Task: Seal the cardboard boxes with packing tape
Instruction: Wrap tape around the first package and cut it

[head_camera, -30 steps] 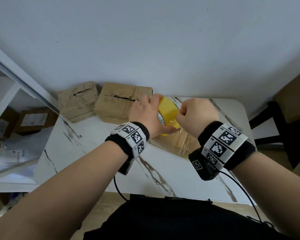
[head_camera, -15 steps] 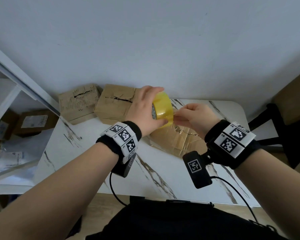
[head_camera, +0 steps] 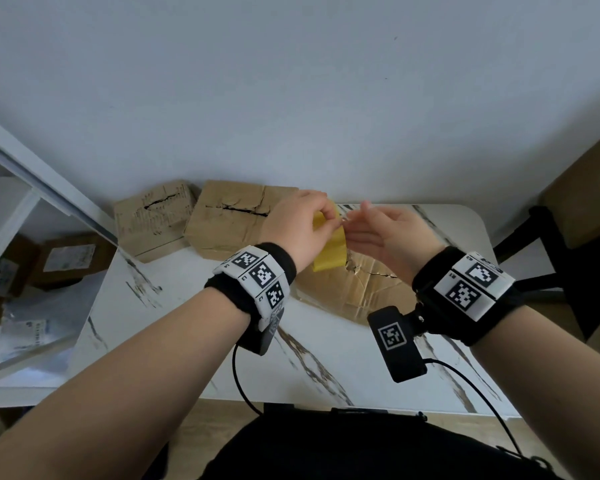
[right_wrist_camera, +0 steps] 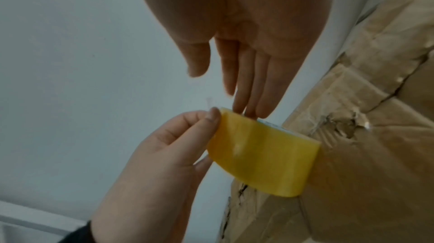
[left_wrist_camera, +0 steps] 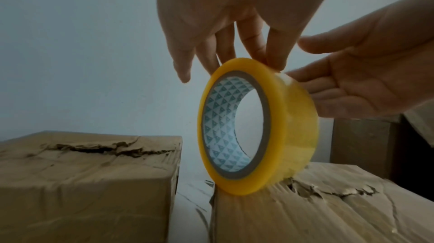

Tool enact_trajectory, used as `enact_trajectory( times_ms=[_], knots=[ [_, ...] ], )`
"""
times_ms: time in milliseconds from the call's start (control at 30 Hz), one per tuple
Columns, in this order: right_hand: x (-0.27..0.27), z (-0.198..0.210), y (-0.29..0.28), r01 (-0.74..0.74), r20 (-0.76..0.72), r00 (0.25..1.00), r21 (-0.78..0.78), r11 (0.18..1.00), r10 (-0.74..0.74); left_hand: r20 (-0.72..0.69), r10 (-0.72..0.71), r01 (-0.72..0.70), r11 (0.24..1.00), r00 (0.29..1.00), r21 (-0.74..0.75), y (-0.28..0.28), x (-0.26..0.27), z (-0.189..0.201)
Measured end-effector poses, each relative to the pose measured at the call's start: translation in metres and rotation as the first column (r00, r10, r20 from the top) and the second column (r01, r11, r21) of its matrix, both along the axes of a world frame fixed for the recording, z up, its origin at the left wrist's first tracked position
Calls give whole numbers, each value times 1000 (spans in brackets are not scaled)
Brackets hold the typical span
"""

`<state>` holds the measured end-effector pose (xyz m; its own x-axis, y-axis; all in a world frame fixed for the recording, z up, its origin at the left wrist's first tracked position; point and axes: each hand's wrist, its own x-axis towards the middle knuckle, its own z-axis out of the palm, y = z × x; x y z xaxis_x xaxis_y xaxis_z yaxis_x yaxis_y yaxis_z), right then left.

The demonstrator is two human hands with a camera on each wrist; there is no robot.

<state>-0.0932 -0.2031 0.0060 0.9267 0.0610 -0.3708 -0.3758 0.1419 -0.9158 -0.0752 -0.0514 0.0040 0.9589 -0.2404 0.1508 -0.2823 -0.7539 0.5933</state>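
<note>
A yellow tape roll (head_camera: pixel 329 252) stands on edge on the torn top of the near cardboard box (head_camera: pixel 361 292). My left hand (head_camera: pixel 302 230) pinches the roll's top rim from above. In the left wrist view the roll (left_wrist_camera: pixel 293 126) rests beside the ragged seam of the near box (left_wrist_camera: pixel 305 213). My right hand (head_camera: pixel 371 226) is open, its straight fingertips (right_wrist_camera: pixel 244 106) touching the top of the roll (right_wrist_camera: pixel 263 156). A second box (head_camera: pixel 236 220) with a split seam lies behind it, and a third box (head_camera: pixel 153 220) sits further left.
The boxes sit on a white marble table (head_camera: pixel 187 341) against a pale wall. A shelf with parcels (head_camera: pixel 63 258) is on the left. A dark chair (head_camera: pixel 561 265) and a brown box (head_camera: pixel 589 188) stand at the right. Camera cables hang off the table's front edge.
My right hand has gone from a closed grip at the roll to straight open fingers. My left hand has turned the roll on edge on the near box.
</note>
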Motion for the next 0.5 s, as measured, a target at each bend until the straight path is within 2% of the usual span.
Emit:
enact_trajectory(
  times_ms=[67,133,200,300,367,433,500],
  knots=[
    [0,-3,-4,-82,13,996,-121,989,84,-15,28,-29,996,999,-82,-2,3,1],
    [-3,-4,-5,-245,21,964,-323,914,266,-99,44,-65,973,994,-219,-5,5,2],
    [-7,-3,-4,-285,36,944,-412,865,328,-154,48,-99,937,987,-336,-10,6,3],
    [-5,-2,-11,-189,105,956,-496,847,275,-182,62,-139,884,981,-447,-17,9,6],
    [-1,0,-19,-118,134,960,-602,790,245,-196,74,-163,855,978,-492,-21,11,9],
    [1,0,-26,-53,147,968,-671,739,202,-243,32,-166,813,970,-557,-28,11,14],
    [0,1,-30,1,191,966,-678,735,175,-324,-28,-198,742,946,-641,-35,10,19]
  ],
)
